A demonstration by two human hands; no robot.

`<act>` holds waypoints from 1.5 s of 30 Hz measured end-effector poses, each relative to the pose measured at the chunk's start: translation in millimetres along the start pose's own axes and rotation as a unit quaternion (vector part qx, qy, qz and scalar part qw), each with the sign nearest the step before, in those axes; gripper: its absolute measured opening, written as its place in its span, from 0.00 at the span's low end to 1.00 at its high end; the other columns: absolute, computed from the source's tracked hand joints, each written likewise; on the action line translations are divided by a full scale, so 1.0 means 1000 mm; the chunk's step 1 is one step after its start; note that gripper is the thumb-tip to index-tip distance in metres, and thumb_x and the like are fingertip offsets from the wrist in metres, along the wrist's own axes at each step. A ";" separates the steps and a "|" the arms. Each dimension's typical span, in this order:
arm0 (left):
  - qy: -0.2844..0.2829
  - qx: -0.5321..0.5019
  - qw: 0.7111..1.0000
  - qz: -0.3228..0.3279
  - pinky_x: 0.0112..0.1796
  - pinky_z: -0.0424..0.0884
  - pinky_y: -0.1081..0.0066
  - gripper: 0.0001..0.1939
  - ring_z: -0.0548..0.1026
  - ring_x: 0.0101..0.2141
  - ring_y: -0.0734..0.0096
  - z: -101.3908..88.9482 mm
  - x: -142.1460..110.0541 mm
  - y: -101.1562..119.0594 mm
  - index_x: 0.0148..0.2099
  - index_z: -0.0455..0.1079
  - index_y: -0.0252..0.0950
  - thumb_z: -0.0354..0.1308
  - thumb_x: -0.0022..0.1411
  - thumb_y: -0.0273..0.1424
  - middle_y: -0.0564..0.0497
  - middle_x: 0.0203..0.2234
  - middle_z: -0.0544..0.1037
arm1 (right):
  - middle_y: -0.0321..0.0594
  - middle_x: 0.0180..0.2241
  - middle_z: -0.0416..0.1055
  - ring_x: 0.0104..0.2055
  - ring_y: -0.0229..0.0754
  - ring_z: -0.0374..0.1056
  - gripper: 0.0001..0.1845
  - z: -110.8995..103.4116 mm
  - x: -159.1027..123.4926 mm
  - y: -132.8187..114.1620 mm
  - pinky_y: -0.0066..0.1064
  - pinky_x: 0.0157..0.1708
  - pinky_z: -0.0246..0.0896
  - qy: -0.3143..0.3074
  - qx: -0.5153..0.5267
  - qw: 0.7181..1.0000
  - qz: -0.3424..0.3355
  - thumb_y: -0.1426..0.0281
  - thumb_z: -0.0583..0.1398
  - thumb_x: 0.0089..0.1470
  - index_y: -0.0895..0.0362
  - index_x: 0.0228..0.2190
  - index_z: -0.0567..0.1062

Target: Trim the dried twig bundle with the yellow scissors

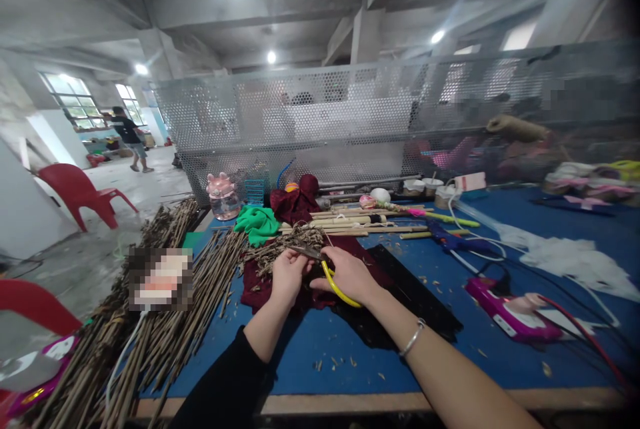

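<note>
My right hand (347, 272) grips a pair of scissors with yellow handles (337, 289). Their dark blades (307, 251) point left, over my left hand. The fingers of my left hand (290, 275) are pinched together just under the blades; what they hold is too small to make out, perhaps a piece of dry stem. Right behind my hands lies a heap of dry, brownish plant bits (300, 237) on a dark red cloth (255, 289). A black sheet (410, 295) lies beneath and to the right of my right hand.
Long dry stalks (205, 289) cover the left of the blue table (295, 362). Bamboo sticks (345, 221), green cloth (257, 222) and a pink-lidded jar (223, 195) stand behind. At right are a blue glue gun (450, 239), a purple power strip (515, 312) and cords. A perforated metal panel (225, 115) rises beyond.
</note>
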State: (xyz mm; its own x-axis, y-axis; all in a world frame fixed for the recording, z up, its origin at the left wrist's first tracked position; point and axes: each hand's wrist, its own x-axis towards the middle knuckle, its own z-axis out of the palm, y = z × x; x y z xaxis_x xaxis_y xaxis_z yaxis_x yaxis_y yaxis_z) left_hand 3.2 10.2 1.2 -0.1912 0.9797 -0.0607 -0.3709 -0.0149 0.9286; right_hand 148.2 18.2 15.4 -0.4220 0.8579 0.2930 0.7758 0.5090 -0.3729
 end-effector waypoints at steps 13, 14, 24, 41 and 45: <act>-0.017 0.003 1.000 -0.006 0.26 0.65 0.80 0.10 0.70 0.22 0.81 0.000 0.000 0.000 0.31 0.66 0.30 0.60 0.44 0.29 0.51 0.21 0.74 | 0.39 0.33 0.72 0.33 0.43 0.68 0.24 -0.004 0.000 -0.001 0.28 0.30 0.54 -0.007 -0.006 1.000 0.022 0.51 0.59 0.43 0.52 0.38 0.69; -0.014 -0.001 1.000 0.001 0.26 0.65 0.80 0.10 0.70 0.21 0.81 0.000 0.000 0.000 0.31 0.65 0.31 0.60 0.44 0.28 0.52 0.20 0.74 | 0.39 0.34 0.72 0.35 0.43 0.68 0.25 -0.003 0.000 0.000 0.29 0.31 0.55 -0.006 -0.005 1.000 0.018 0.51 0.60 0.42 0.53 0.39 0.68; -0.010 0.082 0.993 0.086 0.25 0.66 0.77 0.09 0.72 0.22 0.77 -0.002 0.000 -0.001 0.29 0.59 0.35 0.57 0.47 0.28 0.54 0.21 0.73 | 0.40 0.37 0.71 0.38 0.45 0.67 0.24 -0.006 -0.001 -0.004 0.30 0.34 0.56 -0.014 -0.002 1.000 0.009 0.52 0.60 0.43 0.53 0.39 0.68; 0.013 0.170 0.985 0.042 0.14 0.56 0.80 0.14 0.67 0.12 0.78 -0.006 0.001 -0.004 0.29 0.56 0.37 0.59 0.48 0.36 0.59 0.13 0.68 | 0.41 0.34 0.73 0.37 0.44 0.69 0.14 0.001 0.006 0.018 0.28 0.30 0.53 0.021 -0.060 0.992 0.107 0.66 0.58 0.48 0.53 0.40 0.68; -0.012 0.198 0.979 0.054 0.12 0.52 0.81 0.13 0.60 0.09 0.81 -0.005 -0.002 -0.005 0.29 0.59 0.37 0.56 0.51 0.40 0.60 0.11 0.65 | 0.42 0.33 0.74 0.36 0.44 0.70 0.14 0.006 0.008 0.028 0.27 0.29 0.52 -0.033 -0.067 0.987 0.142 0.74 0.54 0.49 0.52 0.40 0.70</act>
State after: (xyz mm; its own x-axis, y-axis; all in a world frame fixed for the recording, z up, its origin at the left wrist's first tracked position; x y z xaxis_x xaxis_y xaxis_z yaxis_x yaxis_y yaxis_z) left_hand 0.8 7.3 -4.8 -0.1868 0.9811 0.0503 0.0325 -0.0450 0.9985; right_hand 163.8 40.3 2.1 -0.2044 0.9697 0.1336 0.9202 0.2369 -0.3115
